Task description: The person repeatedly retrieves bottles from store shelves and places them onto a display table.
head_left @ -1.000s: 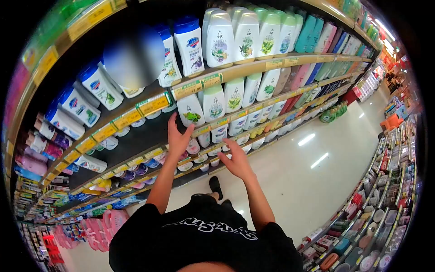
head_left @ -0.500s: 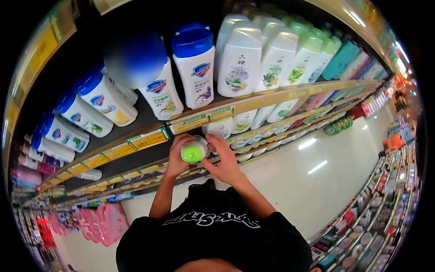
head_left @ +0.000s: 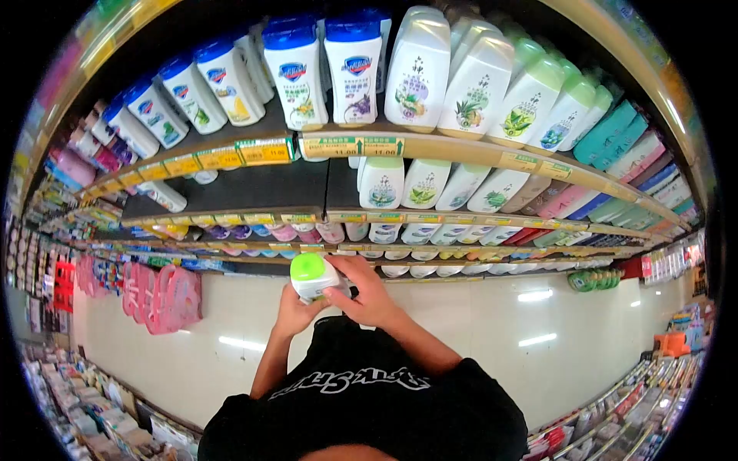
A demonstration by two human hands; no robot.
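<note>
A white bottle with a bright green cap (head_left: 310, 275) is held in front of my chest, cap pointing up and to the left. My left hand (head_left: 293, 311) grips it from below. My right hand (head_left: 364, 293) wraps over its body from the right. Both hands are close to my black shirt, well below the shelves. The shelf (head_left: 254, 183) straight ahead has an empty dark gap to the left of a row of similar white bottles with green caps (head_left: 381, 183).
Shelves hold white bottles with blue caps (head_left: 294, 69) at upper left and white and green bottles (head_left: 419, 69) at upper right. Yellow price strips (head_left: 352, 146) line the shelf edges. Pink goods (head_left: 165, 296) hang at lower left. A pale glossy aisle floor (head_left: 477, 323) runs between shelf units.
A second ago both hands reached empty towards the shelf; half a second ago they took the green-capped bottle. Now the bottle is drawn down towards my chest and the view has swung.
</note>
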